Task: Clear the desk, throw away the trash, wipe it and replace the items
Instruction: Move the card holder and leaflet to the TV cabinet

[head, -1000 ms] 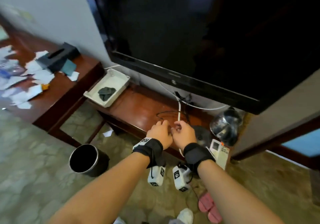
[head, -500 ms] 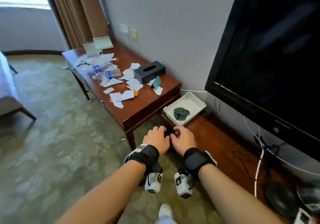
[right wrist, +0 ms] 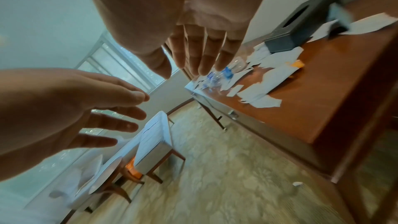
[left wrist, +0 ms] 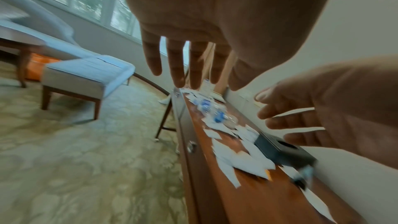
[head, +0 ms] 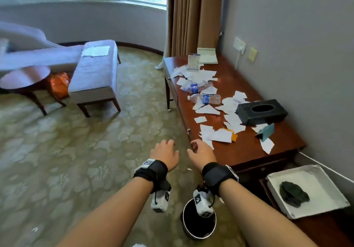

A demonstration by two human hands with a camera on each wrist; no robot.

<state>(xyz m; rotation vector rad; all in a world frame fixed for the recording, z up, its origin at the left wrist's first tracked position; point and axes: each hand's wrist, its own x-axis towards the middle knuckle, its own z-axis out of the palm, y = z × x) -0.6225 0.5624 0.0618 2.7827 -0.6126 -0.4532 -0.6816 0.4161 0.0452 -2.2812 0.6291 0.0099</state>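
Swung off the TV since a second ago; now torn paper scraps (head: 216, 134) litter the surface (head: 245, 151), light and flimsy, so I'd gather them in bunches. Two plastic bottles (head: 206, 98) lie among them, light and slick; I'd grab mid-body. Left hand (head: 164, 154) and right hand (head: 203, 154) hover near its front edge, fingers wide, holding nothing. Bin (head: 193, 235) sits on the floor below.

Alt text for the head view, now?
Left hand and right hand, open and empty, hover by a desk strewn with torn paper, two bottles and a tissue box. A bin stands below them; a tray with a dark cloth sits lower right.
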